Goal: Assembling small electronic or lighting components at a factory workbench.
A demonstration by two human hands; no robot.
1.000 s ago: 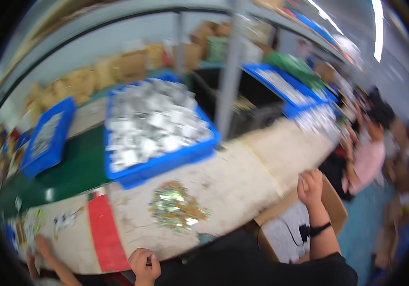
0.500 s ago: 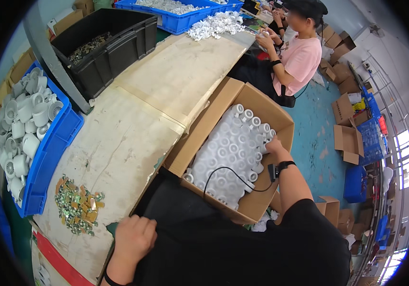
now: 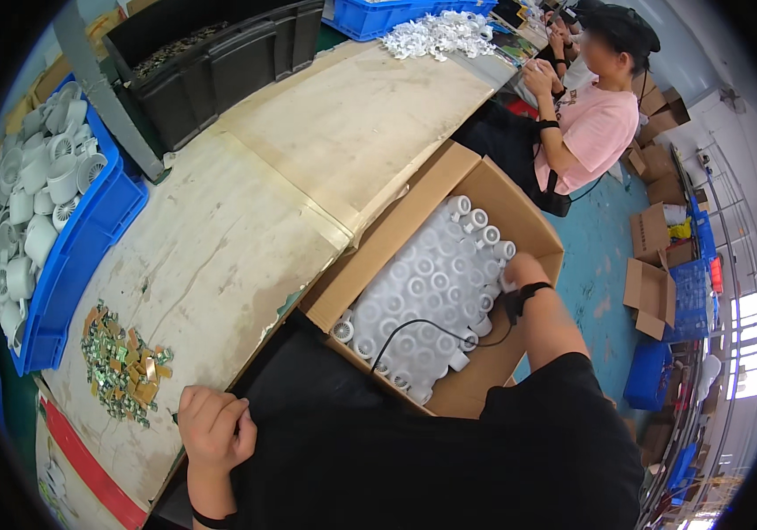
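Left hand (image 3: 217, 428) is hovering beside the surface (image 3: 219, 208), grip curled narrow, nothing showing. Right hand (image 3: 525, 269) is resting inside the carton (image 3: 513, 199), grip hidden, its state untellable. White cylindrical parts (image 3: 489, 236) are sitting there in close rows, presumably bracing one another.

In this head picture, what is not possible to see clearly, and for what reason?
All in the head view:
Right hand: its fingers are hidden by the hand itself and the white parts in the carton.
Carton, beneath these parts: covered by them.
Left hand: palm hidden by its own curled fingers.
Black bin: the contents are too small and dark to identify.
Co-worker's hands: too far and small to tell what they hold.
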